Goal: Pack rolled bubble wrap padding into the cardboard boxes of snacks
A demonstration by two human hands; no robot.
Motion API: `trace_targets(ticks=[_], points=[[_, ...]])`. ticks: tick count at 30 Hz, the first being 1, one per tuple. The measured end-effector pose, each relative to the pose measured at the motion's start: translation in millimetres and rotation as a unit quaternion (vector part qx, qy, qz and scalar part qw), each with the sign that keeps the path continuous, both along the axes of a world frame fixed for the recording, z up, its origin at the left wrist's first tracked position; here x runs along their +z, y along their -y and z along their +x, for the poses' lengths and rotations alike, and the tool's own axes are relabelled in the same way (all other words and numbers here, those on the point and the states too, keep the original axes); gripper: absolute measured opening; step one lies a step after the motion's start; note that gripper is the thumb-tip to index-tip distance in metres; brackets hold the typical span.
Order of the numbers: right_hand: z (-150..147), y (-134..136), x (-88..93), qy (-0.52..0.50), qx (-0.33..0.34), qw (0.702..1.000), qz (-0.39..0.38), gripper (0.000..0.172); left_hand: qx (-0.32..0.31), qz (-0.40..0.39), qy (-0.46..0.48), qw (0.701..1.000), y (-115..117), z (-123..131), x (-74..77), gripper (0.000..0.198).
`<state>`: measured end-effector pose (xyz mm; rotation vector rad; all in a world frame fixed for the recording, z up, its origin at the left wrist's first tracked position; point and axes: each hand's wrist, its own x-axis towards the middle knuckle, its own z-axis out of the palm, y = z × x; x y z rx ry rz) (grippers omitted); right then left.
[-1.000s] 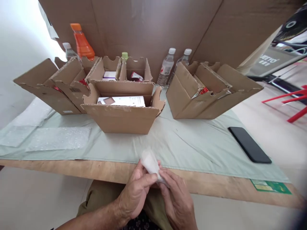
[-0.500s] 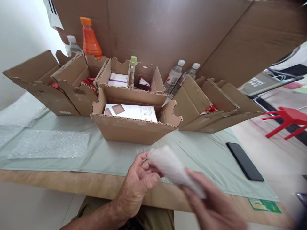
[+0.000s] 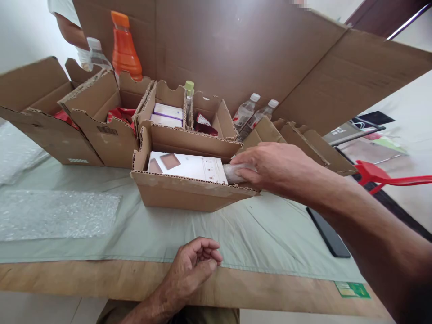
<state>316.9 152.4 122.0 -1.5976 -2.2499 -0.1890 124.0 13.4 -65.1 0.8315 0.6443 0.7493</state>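
Observation:
My right hand (image 3: 266, 166) reaches into the right end of the front cardboard box (image 3: 189, 198), its fingers closed round a whitish wrapped bundle (image 3: 232, 173). What the wrapping contains is hidden. Beside the bundle, a white printed carton (image 3: 189, 167) lies in the same box. My left hand (image 3: 197, 265) rests near the table's front edge, empty, with the fingers loosely curled and the thumb apart from them.
Behind stand more cardboard boxes (image 3: 91, 139), some with red packets inside. An orange bottle (image 3: 125, 49) and clear bottles (image 3: 246, 110) stand farther back. Bubble wrap (image 3: 57, 216) lies at left, a black phone (image 3: 327, 231) at right. Someone's arm (image 3: 70, 31) shows behind the cardboard panel.
My right hand has carried the wrapped bundle forward from above the table edge into the front box. My left hand has come away from the bundle and moved slightly lower.

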Motion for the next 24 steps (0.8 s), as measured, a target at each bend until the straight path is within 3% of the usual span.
trace_targets(ticks=[1,3,4,6,8,10,13,16,18,21,24], points=[[-9,-3,3.0,0.108,-0.010,0.990,-0.085,0.018,-0.007,0.002,-0.008,1.000,-1,1,-0.1,0.043],[-26,-8,9.4,0.286,-0.036,0.931,-0.224,0.012,-0.012,0.002,-0.023,1.000,-1,3,-0.8,0.040],[-33,-9,12.0,0.318,-0.054,0.915,-0.243,0.015,-0.012,0.003,-0.028,1.000,-1,4,-1.4,0.039],[-37,-10,16.0,0.326,-0.057,0.910,-0.250,0.018,-0.005,0.012,-0.040,0.999,1,3,-2.2,0.036],[-30,-4,20.8,0.295,-0.023,0.931,-0.216,0.020,0.022,0.052,-0.067,0.996,3,-4,-1.5,0.032],[-14,12,27.3,0.226,-0.002,0.967,-0.119,0.024,0.083,0.133,-0.115,0.981,3,-20,1.8,0.026],[15,54,29.7,0.089,-0.033,0.995,0.035,0.022,0.257,0.251,-0.208,0.910,-5,-56,11.8,0.026],[34,93,3.8,-0.052,-0.058,0.995,0.057,0.019,0.415,0.275,-0.263,0.826,-27,-87,23.5,0.049],[34,106,-29.0,-0.143,-0.070,0.987,0.019,0.030,0.442,0.283,-0.270,0.807,-48,-98,28.9,0.069],[15,101,-80.2,-0.260,-0.073,0.961,-0.065,0.061,0.394,0.296,-0.257,0.831,-78,-101,32.1,0.087],[-9,86,-108.5,-0.357,-0.064,0.926,-0.100,0.068,0.330,0.278,-0.239,0.870,-94,-91,33.7,0.081]])
